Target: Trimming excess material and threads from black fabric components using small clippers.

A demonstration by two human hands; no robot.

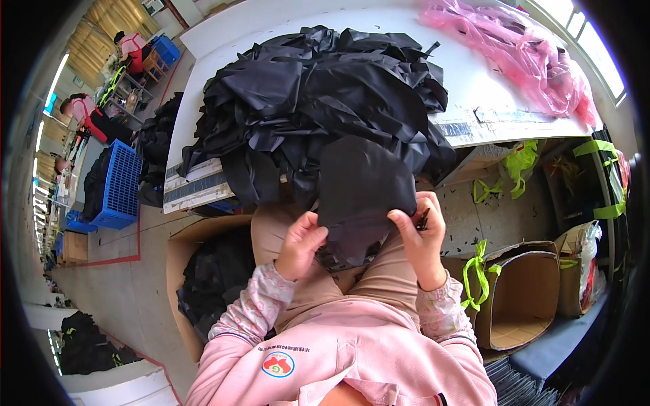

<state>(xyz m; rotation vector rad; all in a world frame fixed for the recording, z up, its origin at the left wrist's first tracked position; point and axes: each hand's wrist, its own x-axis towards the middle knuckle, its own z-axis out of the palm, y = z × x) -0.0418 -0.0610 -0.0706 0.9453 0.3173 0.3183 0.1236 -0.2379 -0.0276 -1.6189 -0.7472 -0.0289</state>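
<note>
Between my hands hangs a black fabric piece [365,183], held above my lap at the front edge of the table. My left hand [302,245] is closed, pinching the piece's left edge between thumb and fingers. On the opposite edge, my right hand [423,237] grips it with the thumb on top. A small dark object [424,218] also shows within the right hand, too little of it visible to name. Just beyond, a big heap of black fabric pieces [325,95] covers much of the white table [467,88], some draping over its front edge.
Left of my legs stands a cardboard box [177,271] of black pieces; on the right is another open cardboard box [521,298] with a green tie. Pink plastic sheeting [514,54] lies at the table's far right. A blue crate [118,186] and other people are farther left.
</note>
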